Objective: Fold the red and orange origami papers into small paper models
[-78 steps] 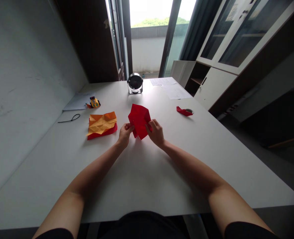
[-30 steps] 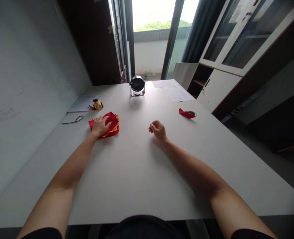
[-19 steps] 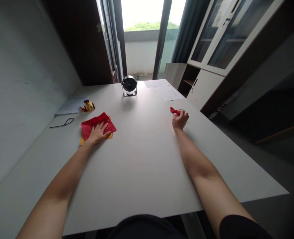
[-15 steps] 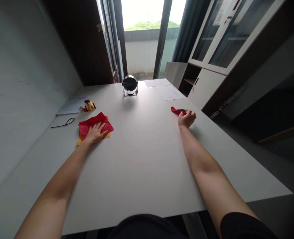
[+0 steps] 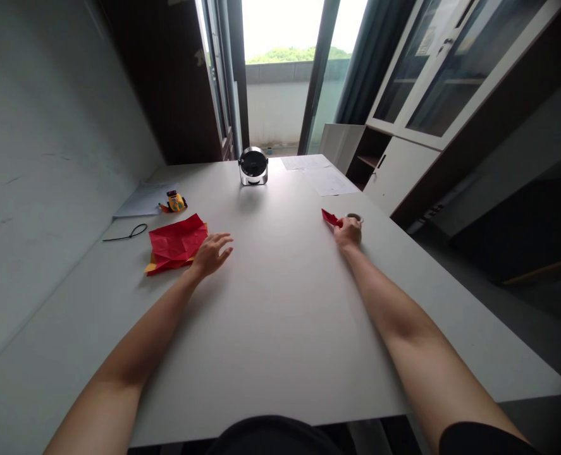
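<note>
Several creased sheets of red paper (image 5: 176, 241) and yellow paper (image 5: 150, 268) lie stacked at the left of the white table (image 5: 271, 341). Just to the right of that stack is my left hand (image 5: 211, 253), open, its fingers apart and nothing in them. Over on the right, my right hand (image 5: 348, 234) is closed on a small folded red paper (image 5: 330, 218), whose pointed end sticks out to the left. A roll of tape (image 5: 355, 217) lies on the table right behind the fingers of that hand.
A round black device on a metal stand (image 5: 253, 165) stands at the far edge. A yellow toy (image 5: 176, 201), a black cable tie (image 5: 131, 234) and pale sheets (image 5: 138, 201) lie at the left. White papers (image 5: 330, 181) lie far right. A wall (image 5: 47, 158) borders the left side.
My left hand has lifted off the paper stack and moved right. My right hand has shifted slightly left with the folded red paper, leaving the tape roll behind it more exposed.
</note>
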A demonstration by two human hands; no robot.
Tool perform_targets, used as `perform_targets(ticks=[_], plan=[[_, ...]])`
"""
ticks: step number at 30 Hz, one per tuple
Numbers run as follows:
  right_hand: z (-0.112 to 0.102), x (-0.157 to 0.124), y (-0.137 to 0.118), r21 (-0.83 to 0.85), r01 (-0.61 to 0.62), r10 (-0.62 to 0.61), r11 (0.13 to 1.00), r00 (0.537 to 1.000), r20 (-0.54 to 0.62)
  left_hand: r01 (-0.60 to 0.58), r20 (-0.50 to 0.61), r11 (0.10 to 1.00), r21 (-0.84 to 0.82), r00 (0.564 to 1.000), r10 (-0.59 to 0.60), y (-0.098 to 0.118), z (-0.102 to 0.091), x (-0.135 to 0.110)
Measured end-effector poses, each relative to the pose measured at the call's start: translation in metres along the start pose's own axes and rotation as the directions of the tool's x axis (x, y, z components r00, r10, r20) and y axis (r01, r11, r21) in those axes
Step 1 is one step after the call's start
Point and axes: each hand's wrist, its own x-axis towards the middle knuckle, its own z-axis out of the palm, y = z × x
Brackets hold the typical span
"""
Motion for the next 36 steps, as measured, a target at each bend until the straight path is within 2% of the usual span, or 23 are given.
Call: perform_targets(ticks=[3,7,11,14,16,18,25,28,32,36], plan=[[-0.002,-0.026,-0.035,0.163,0.205,-0.226,0.965,0.967,0.12,-0.003,0.011,0.999,-0.053,1.0,0.003,0.022,0.013,0.009],[-0.003,-0.071,-0.095,0.368,0.414,-0.506,0.832,0.839,0.2,-0.002,0.028,0.994,-0.106,1.0,0.005,0.052,0.029,0.025],[-0.004,-0.107,-0.149,0.487,0.487,-0.63,0.725,0.755,0.183,0.073,-0.033,0.994,-0.086,0.997,-0.076,0.067,0.037,0.032],[-0.005,-0.12,-0.171,0.511,0.547,-0.705,0.663,0.685,0.181,0.157,-0.054,0.987,-0.033,0.986,-0.158,0.065,0.037,0.028],[-0.006,-0.122,-0.176,0.512,0.562,-0.72,0.65,0.67,0.179,0.183,-0.054,0.983,-0.003,0.982,-0.183,0.061,0.036,0.023],[-0.009,-0.121,-0.175,0.509,0.561,-0.717,0.653,0.675,0.175,0.184,-0.055,0.983,0.006,0.982,-0.183,0.059,0.034,0.019],[-0.019,-0.123,-0.17,0.515,0.569,-0.729,0.641,0.662,0.175,0.118,-0.052,0.991,-0.059,0.991,-0.121,0.065,0.034,0.019],[-0.024,-0.125,-0.167,0.523,0.58,-0.746,0.624,0.641,0.18,0.125,-0.047,0.988,-0.085,0.99,-0.129,0.066,0.035,0.018],[-0.029,-0.128,-0.165,0.521,0.606,-0.77,0.6,0.615,0.17,0.15,-0.003,0.979,-0.138,0.988,-0.152,0.064,0.039,0.017],[-0.029,-0.13,-0.166,0.534,0.602,-0.769,0.594,0.618,0.16,0.137,0.023,0.979,-0.15,0.991,-0.135,0.063,0.042,0.015]])
